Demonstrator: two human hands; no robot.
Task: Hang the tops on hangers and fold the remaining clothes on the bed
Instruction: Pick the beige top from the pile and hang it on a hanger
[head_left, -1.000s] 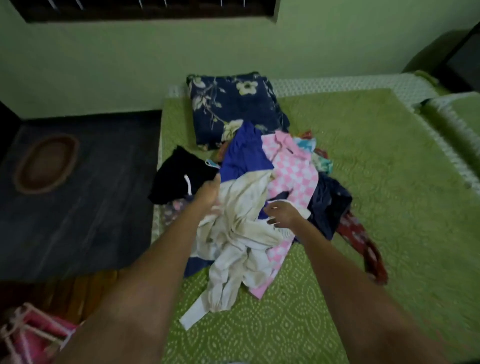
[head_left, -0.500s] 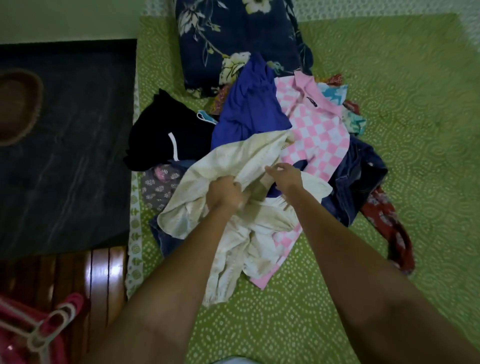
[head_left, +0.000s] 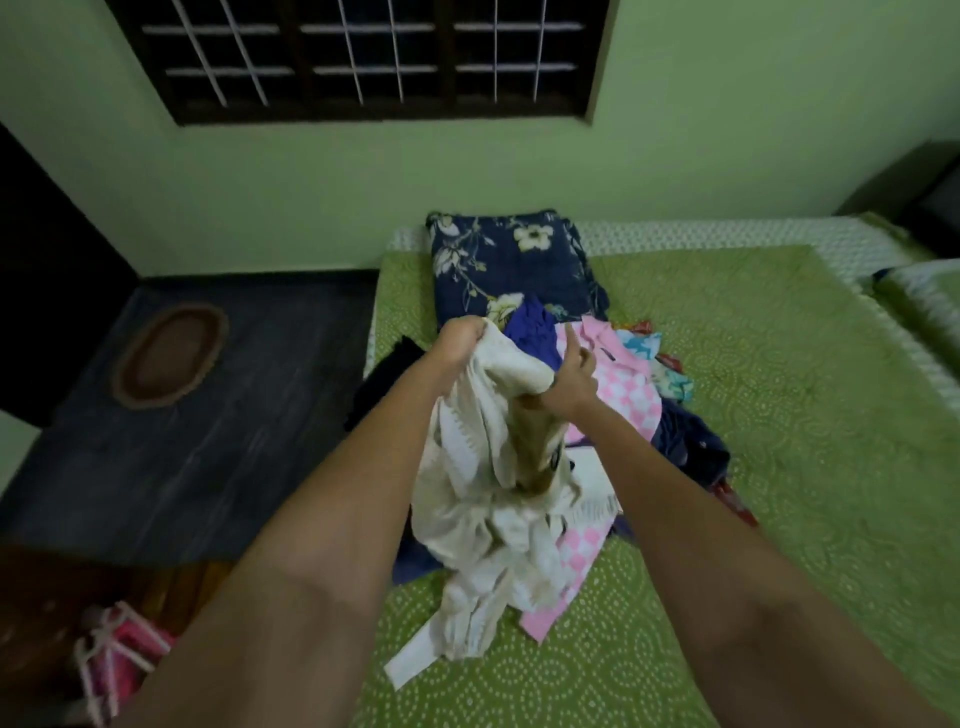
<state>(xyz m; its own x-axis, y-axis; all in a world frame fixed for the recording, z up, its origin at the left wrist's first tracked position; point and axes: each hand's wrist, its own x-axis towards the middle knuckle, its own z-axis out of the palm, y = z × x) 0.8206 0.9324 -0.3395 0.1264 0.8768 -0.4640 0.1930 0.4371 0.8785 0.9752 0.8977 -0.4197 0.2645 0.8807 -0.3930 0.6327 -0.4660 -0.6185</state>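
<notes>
Now lifted off the pile: cream top (head_left: 483, 467), bunched and hanging between both hands, lower part trailing onto the bed (head_left: 779, 415). Half a second ago still low on the heap, barely raised. Left hand (head_left: 460, 338) clenched on the upper edge of the fabric, raised higher than before. Right hand (head_left: 569, 379) just beside it, thumb and fingers curled into the cloth near a tan inner fold, index finger sticking up. Hands close together, joined by a short span of cream fabric. Behind and under the top, the remaining clothes in place as earlier: blue garment (head_left: 535, 332), pink checked shirt (head_left: 618, 384), dark navy piece (head_left: 685, 441), black garment (head_left: 384, 374) at the left edge of the bed. Floral navy pillow (head_left: 509, 260) beyond the pile, against the wall. Pink hangers (head_left: 114, 660) at lower left on the floor, untouched. View tilted upward since the earlier frame, window (head_left: 358, 57) now showing.
</notes>
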